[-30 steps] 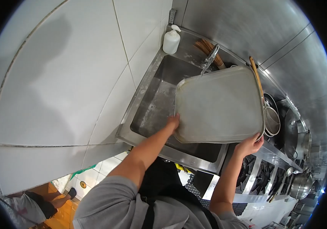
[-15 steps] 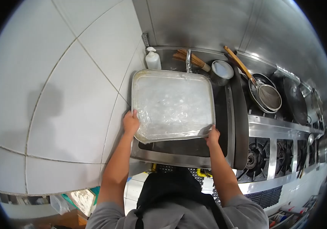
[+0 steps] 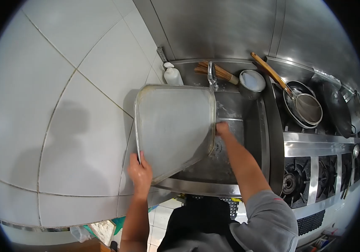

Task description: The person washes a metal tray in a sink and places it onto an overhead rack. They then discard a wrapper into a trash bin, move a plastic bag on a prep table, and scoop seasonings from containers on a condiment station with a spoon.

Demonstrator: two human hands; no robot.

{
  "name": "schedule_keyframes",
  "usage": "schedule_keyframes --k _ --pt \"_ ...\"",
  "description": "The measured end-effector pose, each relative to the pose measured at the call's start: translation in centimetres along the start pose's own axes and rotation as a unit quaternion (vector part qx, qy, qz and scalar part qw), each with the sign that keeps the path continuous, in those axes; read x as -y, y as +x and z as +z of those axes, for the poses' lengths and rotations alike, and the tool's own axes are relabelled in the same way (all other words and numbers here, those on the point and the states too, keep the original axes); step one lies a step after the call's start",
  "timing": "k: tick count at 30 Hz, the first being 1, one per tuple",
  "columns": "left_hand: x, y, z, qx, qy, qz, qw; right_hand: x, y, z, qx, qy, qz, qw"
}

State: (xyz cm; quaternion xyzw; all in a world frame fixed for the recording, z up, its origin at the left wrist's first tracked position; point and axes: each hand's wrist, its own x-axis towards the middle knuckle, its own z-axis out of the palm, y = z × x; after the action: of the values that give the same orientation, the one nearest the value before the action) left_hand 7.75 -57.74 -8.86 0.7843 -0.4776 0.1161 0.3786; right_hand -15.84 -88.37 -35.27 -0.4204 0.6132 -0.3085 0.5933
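A large shallow metal baking tray (image 3: 175,126) is held tilted over the sink (image 3: 230,168), its left side near the tiled wall. My left hand (image 3: 140,170) grips the tray's left edge near the bottom corner, thumb on the inner face. At the tray's right edge is my right hand (image 3: 221,129), fingers closed and partly hidden behind the rim. Above the tray's upper right corner stands the metal faucet (image 3: 212,75). The sink's basin shows to the right of and below the tray.
A white pump bottle (image 3: 172,74) stands in the back left corner. A bristle brush (image 3: 217,72) lies behind the faucet, beside a metal pot (image 3: 252,81). To the right, a long-handled strainer (image 3: 308,108) rests on pans over the stove (image 3: 291,180).
The tray has turned and shifted left and toward me, and the water on its face has run off. My left hand moved lower; my right hand moved up along the edge.
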Motion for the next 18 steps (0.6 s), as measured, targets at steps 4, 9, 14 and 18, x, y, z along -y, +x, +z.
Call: schedule_keyframes --k 4,9,14,18 --pt "-0.9 -1.0 -1.3 -0.024 0.011 -0.004 1.000 6.6 8.1 1.7 0.000 -0.071 -0.162 0.984" --pt "0.5 -1.7 -1.2 -0.056 0.023 -0.007 0.998 17.9 3.7 1.2 -0.105 -0.452 -0.426 0.777" --pt "0.5 -1.9 -1.6 -0.048 0.021 -0.014 0.999 20.4 0.5 1.7 -0.077 -0.569 -0.323 0.752" --pt "0.3 -1.9 -1.8 -0.069 0.004 -0.017 0.997 14.4 3.7 0.6 -0.123 -0.631 -0.348 0.682"
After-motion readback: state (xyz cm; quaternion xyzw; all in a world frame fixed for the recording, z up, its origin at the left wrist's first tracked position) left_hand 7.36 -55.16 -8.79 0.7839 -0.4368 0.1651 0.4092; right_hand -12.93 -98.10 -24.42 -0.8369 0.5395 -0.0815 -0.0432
